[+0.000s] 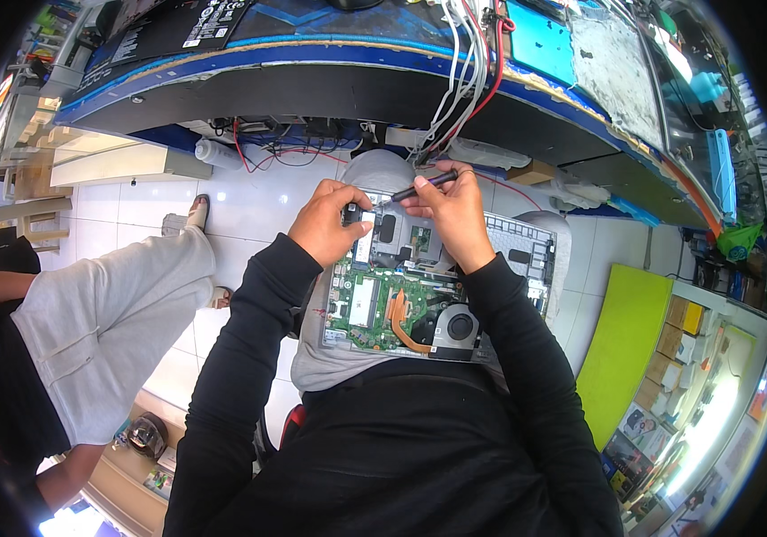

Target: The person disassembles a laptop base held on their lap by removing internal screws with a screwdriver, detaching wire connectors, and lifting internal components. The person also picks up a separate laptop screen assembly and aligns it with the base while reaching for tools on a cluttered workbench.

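Note:
Across my lap lies an opened laptop base (pixel 334 336), its inside facing up. It shows a green circuit board (pixel 367 333), a copper heat pipe (pixel 397 313) and a round fan (pixel 457 327). My left hand (pixel 330 224) is curled over the base's far left corner, thumb and forefinger bent around a small dark part there that is partly hidden. My right hand (pixel 455 215) grips a dark screwdriver (pixel 428 184) slantwise above the base's far edge. The screwdriver's tip points left, toward my left fingers; whether it touches a screw I cannot tell.
A blue-edged workbench (pixel 312 54) runs across the far side, with white and red cables (pixel 468 72) hanging over its edge. Another person in grey trousers (pixel 124 304) is at the left. A lime-green panel (pixel 625 349) and shelves (pixel 679 358) stand at the right.

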Motion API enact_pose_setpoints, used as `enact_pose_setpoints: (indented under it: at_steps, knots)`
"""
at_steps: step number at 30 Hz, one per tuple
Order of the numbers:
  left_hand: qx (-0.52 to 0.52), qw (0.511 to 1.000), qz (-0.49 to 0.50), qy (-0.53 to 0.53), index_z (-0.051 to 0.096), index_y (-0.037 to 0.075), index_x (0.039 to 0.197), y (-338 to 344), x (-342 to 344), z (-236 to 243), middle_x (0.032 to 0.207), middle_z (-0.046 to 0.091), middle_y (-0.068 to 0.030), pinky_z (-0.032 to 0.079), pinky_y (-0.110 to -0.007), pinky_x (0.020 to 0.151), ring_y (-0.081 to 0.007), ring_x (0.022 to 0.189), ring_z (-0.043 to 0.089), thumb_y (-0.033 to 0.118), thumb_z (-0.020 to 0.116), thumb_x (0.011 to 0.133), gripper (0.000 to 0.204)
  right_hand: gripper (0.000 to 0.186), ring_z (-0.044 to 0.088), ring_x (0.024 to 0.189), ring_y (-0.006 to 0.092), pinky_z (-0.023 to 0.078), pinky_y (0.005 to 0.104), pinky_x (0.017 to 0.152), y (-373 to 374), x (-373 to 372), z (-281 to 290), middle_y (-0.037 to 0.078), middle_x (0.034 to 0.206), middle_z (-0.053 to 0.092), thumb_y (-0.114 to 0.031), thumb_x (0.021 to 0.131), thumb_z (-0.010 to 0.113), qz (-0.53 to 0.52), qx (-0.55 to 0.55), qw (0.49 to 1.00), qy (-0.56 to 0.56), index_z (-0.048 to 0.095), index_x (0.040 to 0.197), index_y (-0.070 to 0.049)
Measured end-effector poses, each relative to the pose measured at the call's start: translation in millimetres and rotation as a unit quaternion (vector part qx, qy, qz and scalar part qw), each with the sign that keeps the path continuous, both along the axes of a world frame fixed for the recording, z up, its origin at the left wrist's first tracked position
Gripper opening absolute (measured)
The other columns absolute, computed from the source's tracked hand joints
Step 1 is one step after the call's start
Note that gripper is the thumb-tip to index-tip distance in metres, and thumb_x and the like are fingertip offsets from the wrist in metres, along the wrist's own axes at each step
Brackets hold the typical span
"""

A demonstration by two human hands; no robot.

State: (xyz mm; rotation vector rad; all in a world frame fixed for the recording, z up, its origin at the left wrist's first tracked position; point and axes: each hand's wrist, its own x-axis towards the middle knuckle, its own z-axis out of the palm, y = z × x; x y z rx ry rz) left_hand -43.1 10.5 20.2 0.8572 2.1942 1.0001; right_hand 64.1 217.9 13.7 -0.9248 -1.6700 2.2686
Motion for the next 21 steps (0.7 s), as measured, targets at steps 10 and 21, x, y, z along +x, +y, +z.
enact_pose_setpoints:
  at_steps: [10,21]
  knots:
    - [0.014,1.0,-0.001,0.007,0.072,0.009,0.116,-2,0,-5,0.122,0.058,-0.0133,0.05,-0.039,0.095,-0.0299,0.113,0.061,0.015,0.082,0.086,0.031,0.046,0.077,0.086,0.0245,0.065,0.0329,0.074,-5,2,0,0.018,0.106,0.066,-0.003,0.103,0.066,0.012,0.05,0.998,0.029,0.036,0.136,0.007]
    - [0.012,1.0,-0.007,0.012,0.07,0.008,0.117,-2,0,-3,0.121,0.059,-0.014,0.05,-0.04,0.101,-0.0319,0.116,0.061,0.014,0.082,0.085,0.034,0.043,0.076,0.083,0.0343,0.058,0.0416,0.072,-24,6,26,0.017,0.098,0.073,0.001,0.098,0.069,0.099,0.394,0.907,0.113,0.046,0.134,0.001]
